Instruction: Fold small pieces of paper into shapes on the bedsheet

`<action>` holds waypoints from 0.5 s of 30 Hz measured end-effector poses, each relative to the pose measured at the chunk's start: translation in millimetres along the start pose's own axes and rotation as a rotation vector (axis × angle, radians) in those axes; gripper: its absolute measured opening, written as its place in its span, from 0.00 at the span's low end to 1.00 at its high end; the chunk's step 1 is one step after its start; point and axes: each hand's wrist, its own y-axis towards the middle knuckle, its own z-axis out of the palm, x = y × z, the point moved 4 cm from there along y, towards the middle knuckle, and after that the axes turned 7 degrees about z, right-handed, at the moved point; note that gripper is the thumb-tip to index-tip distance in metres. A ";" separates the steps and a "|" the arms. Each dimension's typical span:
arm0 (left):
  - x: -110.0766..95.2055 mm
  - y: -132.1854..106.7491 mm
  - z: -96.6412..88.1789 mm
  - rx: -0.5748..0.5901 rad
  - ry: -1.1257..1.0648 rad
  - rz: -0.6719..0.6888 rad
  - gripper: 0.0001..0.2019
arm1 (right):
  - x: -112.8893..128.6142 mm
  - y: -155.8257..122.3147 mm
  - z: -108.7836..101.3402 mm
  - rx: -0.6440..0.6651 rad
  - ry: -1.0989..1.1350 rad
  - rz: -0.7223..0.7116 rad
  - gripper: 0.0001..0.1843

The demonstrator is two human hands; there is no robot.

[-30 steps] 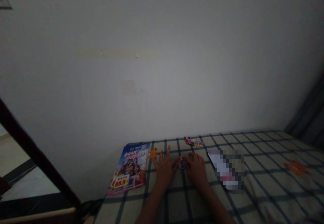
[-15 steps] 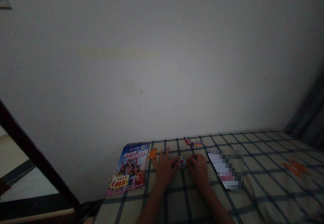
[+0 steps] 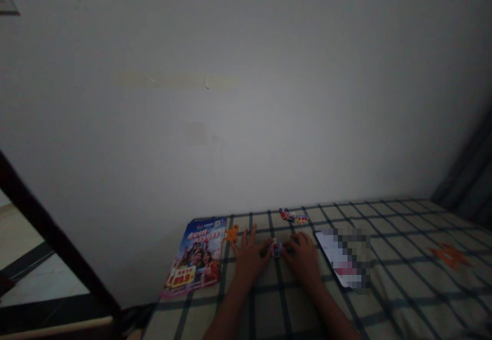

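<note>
A small piece of printed paper, blue, white and red and seemingly folded, lies on the checked cloth between my two hands. My left hand has its thumb and index finger closed at the paper's left edge, while its other fingers spread out over the cloth. From the other side, my right hand pinches the right edge with curled fingers. The fingertips partly cover the paper, so its exact shape is hard to make out.
Left of my hands lies a printed leaflet, beside an orange cutout. Crumpled printed paper sits farther back. A phone, partly blurred out, is at right, with another orange cutout beyond. A wall rises behind.
My right hand has shifted slightly, its fingers a little more spread around the paper's right side. The small paper has turned slightly; my left hand stays nearly in place.
</note>
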 end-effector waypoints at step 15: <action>-1.1 -3.7 -1.6 0.045 0.020 0.001 0.22 | -3.5 -0.9 6.5 0.018 0.041 -0.060 0.12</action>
